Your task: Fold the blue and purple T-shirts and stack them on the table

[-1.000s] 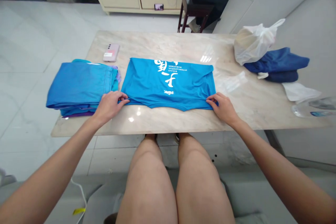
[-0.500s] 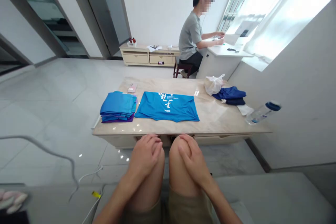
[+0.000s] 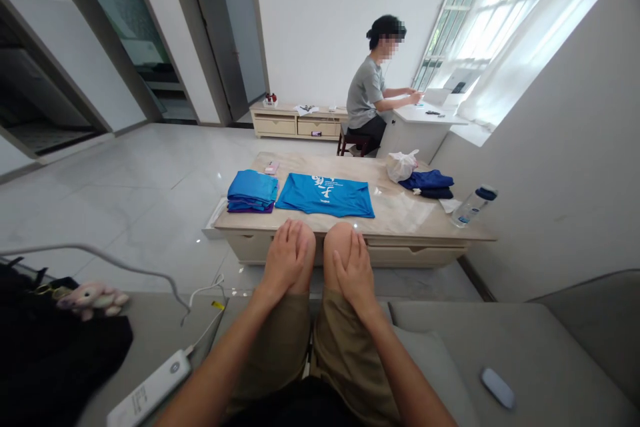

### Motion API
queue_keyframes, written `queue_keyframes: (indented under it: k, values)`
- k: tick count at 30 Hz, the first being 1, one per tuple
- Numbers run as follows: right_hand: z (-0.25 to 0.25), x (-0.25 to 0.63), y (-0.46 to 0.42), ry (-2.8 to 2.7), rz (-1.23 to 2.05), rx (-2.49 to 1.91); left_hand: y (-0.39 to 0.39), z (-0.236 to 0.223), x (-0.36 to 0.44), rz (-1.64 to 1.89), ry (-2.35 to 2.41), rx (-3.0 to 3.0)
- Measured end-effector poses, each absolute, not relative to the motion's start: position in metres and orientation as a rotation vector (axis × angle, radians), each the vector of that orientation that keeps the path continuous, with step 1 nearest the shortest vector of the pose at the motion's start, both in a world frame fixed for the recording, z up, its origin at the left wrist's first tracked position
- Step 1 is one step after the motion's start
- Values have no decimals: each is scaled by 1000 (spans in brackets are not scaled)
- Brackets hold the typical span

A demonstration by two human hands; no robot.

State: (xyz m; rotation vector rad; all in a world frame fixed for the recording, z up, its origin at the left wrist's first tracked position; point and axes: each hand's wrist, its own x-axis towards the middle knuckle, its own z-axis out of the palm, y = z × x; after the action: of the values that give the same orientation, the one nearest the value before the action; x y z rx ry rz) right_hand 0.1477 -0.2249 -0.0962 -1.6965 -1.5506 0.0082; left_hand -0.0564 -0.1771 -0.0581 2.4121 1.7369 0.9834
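Observation:
My left hand (image 3: 286, 255) rests on my left knee with its fingers stretched out and nothing in it. On the right knee lies my right hand (image 3: 354, 268), also flat and holding nothing. Just beyond the knees, a blue T-shirt (image 3: 345, 199) with white lettering is spread in a wide rectangle on the coffee table (image 3: 300, 225). Left of it sits a stack of folded blue clothes (image 3: 253, 188), with a purple piece at the bottom. Neither hand touches the cloth.
A pink phone (image 3: 271, 167) lies behind the stack. A white plastic bag (image 3: 401, 165), dark blue clothing (image 3: 428, 183) and a water bottle (image 3: 473, 207) stand at the table's right. A power bank (image 3: 150, 390) with a cable lies on the sofa (image 3: 500, 333). A person (image 3: 367, 90) sits at a far desk.
My view has tilted and drawn back, so more of the sofa, my lap and the power bank shows. Both hands stay on the knees, and the clothes on the table look unmoved.

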Motion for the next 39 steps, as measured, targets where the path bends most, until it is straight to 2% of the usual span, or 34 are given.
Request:
queue_keyframes:
  k: [5,13,35,39]
  values:
    - [-110,136,-266,-1664,-75,-1697,-218,-70,-52,958,1812,2490]
    - [-138,144,-328,-1542,29,-1718,-241,-75,-67,926,1778,2520]
    - [-132,165,-324,-1370,233,-1768,-229,-90,-99,1038,1770,2435]
    - [-123,176,-309,-1228,140,-1880,-230,-90,-98,1065,1774,2421]
